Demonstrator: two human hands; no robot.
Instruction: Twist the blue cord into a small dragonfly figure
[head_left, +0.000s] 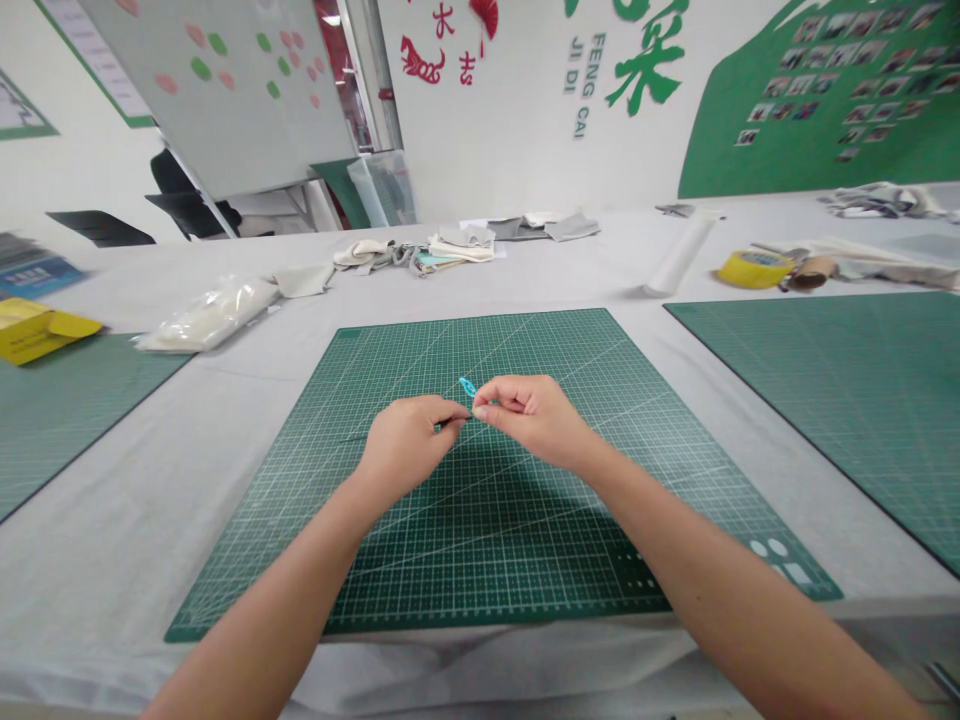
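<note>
Over the middle of a green gridded cutting mat (480, 350), my two hands meet with their fingertips almost touching. My left hand (412, 435) is closed in a pinch on a thin dark strand (352, 439); one end sticks out to the left of the hand, the other shows at the fingertips. A small, bright blue, leaf-shaped piece (467, 386) pokes out beyond the fingertips of my right hand (536, 415). That hand is pinched shut, seemingly on the blue piece; its lower end is hidden by the fingers.
More cutting mats lie left (75, 420) and right (847, 400) on the white-covered table. Farther back are a clear plastic bag (214, 312), folded cloths (457, 245), a white roll (684, 255) and yellow tape (754, 269). A yellow envelope (45, 330) lies at the left.
</note>
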